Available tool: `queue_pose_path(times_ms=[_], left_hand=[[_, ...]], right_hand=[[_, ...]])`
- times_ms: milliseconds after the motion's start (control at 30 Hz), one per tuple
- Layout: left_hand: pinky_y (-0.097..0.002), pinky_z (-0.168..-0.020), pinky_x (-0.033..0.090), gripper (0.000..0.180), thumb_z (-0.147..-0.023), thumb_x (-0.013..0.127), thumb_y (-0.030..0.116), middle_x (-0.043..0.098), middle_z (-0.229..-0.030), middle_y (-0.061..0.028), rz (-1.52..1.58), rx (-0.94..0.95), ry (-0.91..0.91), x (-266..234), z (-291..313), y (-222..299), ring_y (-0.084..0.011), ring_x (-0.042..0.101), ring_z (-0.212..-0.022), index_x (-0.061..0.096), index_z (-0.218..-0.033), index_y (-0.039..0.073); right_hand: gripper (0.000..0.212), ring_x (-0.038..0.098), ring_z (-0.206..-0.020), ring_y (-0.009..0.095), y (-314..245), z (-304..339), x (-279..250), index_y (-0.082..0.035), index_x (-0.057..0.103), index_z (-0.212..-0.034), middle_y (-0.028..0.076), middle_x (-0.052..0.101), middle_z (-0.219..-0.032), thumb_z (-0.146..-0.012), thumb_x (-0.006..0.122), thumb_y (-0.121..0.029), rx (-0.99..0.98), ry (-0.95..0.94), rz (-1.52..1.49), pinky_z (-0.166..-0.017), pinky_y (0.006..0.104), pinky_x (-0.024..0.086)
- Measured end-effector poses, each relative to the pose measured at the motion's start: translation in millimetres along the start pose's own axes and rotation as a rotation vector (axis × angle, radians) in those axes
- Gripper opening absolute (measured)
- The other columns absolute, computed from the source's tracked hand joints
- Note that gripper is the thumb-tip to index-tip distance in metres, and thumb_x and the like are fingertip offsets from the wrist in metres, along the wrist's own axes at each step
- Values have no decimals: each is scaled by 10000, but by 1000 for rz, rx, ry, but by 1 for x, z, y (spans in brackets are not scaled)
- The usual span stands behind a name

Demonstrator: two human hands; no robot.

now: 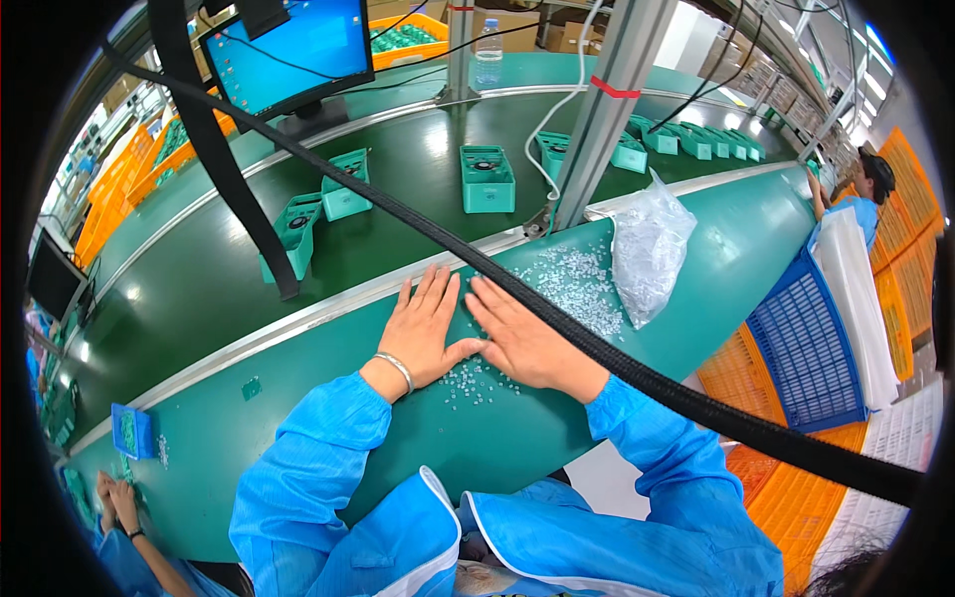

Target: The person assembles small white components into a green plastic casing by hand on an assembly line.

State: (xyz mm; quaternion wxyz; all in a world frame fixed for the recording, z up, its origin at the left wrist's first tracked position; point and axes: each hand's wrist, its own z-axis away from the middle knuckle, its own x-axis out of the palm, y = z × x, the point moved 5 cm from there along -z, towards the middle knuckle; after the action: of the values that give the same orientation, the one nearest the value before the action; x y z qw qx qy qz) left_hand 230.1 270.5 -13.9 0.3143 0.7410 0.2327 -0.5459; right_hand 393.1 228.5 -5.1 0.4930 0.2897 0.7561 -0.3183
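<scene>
My left hand (423, 328), with a silver bangle at its wrist, lies flat on the green worktop (398, 448), fingers stretched toward the metal rail. Beside it my right hand (527, 338) rests palm down, its fingers out straight and the two thumbs touching or nearly so. Small clear plastic pieces (473, 386) lie scattered just below the thumbs; any under the palms are hidden. A larger spread of the same pieces (572, 284) covers the worktop beyond my right hand, next to a clear plastic bag (649, 254) full of them.
Beyond the rail (298, 326), a dark green conveyor carries several teal trays (487, 179). A black strap (438, 234) crosses the view diagonally above my hands. A metal post (607, 119) rises at the rail. Another person's hands (119, 502) work by a blue bin (131, 432) at left.
</scene>
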Motion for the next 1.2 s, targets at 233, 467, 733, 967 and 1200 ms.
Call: queue_pose_path(times_ms=[233, 467, 733, 967, 1200], left_hand=[[-524, -1270, 139, 1000, -960, 460, 684, 285, -1643, -258, 25, 34, -32, -2, 18, -3, -382, 205, -1561, 265, -1571, -83], [-526, -1268, 143, 1008, -974, 412, 693, 292, -1640, -258, 42, -13, -19, -9, 41, -6, -379, 197, -1565, 223, -1579, -92], [-467, -1044, 476, 330, -955, 632, 153, 654, -1271, -195, 199, 21, 239, -36, -18, -31, -400, 583, -1231, 665, -1247, 3], [-455, -917, 511, 289, -899, 702, 179, 674, -1056, -115, 59, -152, 317, -7, -117, -78, -343, 618, -1035, 717, -1163, 65], [-463, -885, 512, 273, -855, 768, 320, 674, -1008, -80, 131, -290, 363, 18, -183, -91, -324, 623, -1016, 757, -1080, 165]], right_hand=[[707, 275, -1535, 378, -23, -8, 14, 68, 408, -1507, 248, 362, -1607, -973, 549, -372, -35, -16, -10, -1264, 529, 185], [736, 255, -1542, 398, -46, -13, 15, 74, 361, -1532, 255, 324, -1625, -952, 579, -324, -56, -56, -94, -1261, 552, 185], [520, 460, -1397, 411, 0, -20, -42, -25, 552, -1399, 221, 512, -1474, -916, 653, -186, -9, 198, -74, -1169, 551, 365], [319, 615, -1194, 363, 114, -61, -45, -1, 693, -1195, 189, 692, -1209, -902, 565, -10, 346, 26, -226, -1043, 431, 494], [410, 584, -1245, 398, 164, -87, -19, 4, 675, -1243, 211, 641, -1328, -874, 501, 50, 213, 323, 2, -1082, 435, 468]])
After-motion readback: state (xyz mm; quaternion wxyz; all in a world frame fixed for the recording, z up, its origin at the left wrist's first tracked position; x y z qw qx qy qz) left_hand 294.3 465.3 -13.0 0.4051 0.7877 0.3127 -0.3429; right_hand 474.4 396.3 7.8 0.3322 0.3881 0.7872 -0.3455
